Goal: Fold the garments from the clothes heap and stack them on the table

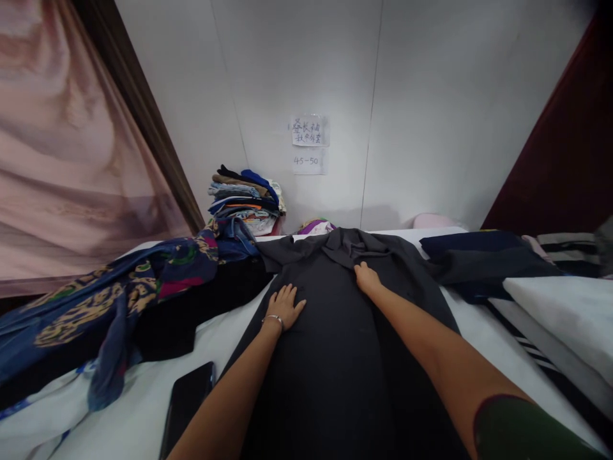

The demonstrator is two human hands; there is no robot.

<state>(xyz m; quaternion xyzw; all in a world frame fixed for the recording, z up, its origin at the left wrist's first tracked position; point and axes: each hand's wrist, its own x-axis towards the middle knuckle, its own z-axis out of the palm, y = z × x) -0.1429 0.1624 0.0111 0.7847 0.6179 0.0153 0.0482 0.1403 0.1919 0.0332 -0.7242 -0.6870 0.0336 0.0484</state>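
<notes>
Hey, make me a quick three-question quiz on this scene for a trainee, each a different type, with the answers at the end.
1. Multiple choice: which item do the left hand and the right hand both touch?
A) A blue patterned fabric garment
B) A dark grey, collared fabric garment
C) A folded, striped black-and-white cloth

2. True or false: a flat, black, rectangular device lies to the left of the garment under the hands.

3. Fill in the blank: the lower white paper note on the pale grey panelled wall reads ____.

Key: 1. B. 2. True. 3. 45-50.
</notes>
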